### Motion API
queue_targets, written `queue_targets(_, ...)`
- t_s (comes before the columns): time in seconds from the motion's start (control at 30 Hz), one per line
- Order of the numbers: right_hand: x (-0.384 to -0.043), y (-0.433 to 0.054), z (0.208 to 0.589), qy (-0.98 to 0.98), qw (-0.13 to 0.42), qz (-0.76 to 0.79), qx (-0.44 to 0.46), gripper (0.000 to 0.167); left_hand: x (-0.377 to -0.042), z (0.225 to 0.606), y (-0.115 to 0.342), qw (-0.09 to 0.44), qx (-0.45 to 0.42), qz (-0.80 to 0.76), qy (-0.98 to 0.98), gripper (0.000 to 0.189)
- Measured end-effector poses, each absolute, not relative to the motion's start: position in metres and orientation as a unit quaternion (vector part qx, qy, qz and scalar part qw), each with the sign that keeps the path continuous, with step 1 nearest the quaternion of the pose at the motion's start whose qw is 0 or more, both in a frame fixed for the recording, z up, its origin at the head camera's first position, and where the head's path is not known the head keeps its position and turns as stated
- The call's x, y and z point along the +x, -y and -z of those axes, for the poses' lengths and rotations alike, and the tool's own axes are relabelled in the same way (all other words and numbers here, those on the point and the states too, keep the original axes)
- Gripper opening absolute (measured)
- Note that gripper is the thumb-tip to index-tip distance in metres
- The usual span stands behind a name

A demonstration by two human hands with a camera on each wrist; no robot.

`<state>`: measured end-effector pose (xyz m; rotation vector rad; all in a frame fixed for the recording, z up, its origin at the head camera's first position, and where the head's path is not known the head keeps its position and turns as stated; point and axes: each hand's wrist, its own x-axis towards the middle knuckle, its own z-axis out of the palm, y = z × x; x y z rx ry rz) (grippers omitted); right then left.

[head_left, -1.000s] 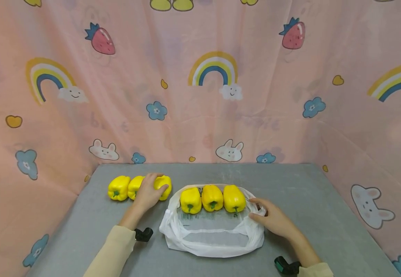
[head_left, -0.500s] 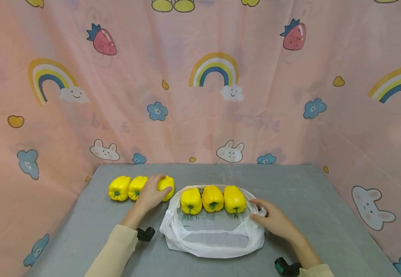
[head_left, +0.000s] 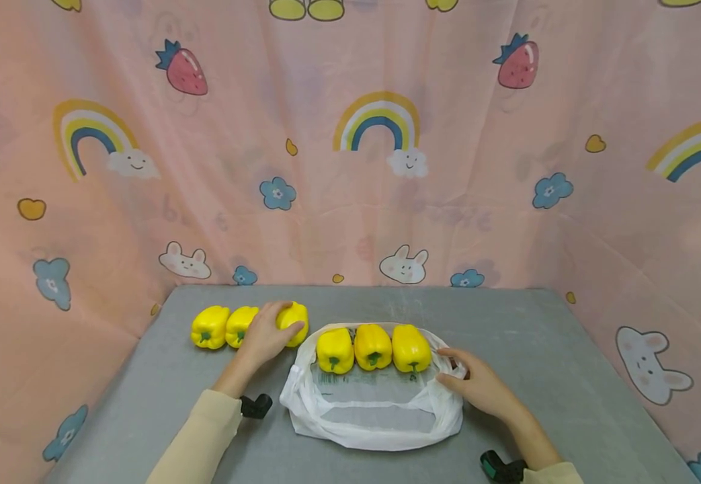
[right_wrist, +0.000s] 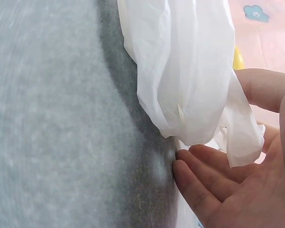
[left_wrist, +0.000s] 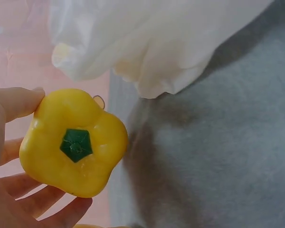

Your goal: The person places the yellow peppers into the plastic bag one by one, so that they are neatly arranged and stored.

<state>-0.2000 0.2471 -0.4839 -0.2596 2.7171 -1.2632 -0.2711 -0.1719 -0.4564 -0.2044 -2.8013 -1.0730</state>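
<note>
My left hand (head_left: pixel 265 334) grips a yellow bell pepper (head_left: pixel 298 321), the rightmost of a row of three at the back left. In the left wrist view the thumb and fingers curl around this pepper (left_wrist: pixel 102 166), whose green stem faces the camera. A white plastic bag (head_left: pixel 380 437) lies with its mouth spread wide, and three yellow bell peppers (head_left: pixel 373 343) sit side by side along its far side. My right hand (head_left: pixel 480 382) holds the bag's right edge. In the right wrist view the bag (right_wrist: pixel 190 71) hangs between thumb and fingers, the thumb tip hidden behind it.
Two more yellow bell peppers (head_left: pixel 210 327) stand left of my left hand on the grey table (head_left: pixel 544 349). A pink patterned curtain (head_left: pixel 223 148) closes off the back and both sides. Each wrist wears a black device (head_left: pixel 256 407).
My left hand has shifted right with the bell pepper, away from the two others, and then raised it slightly. The right hand and the bag stay in place.
</note>
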Motion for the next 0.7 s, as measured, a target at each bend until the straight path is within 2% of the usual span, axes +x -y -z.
queue_targets(0.7,-0.199,-0.246,0.481,-0.905,0.070,0.410,-0.087,0.057,-0.265,0.421,0.165,0.136,-0.118,0.365,0.913,0.054)
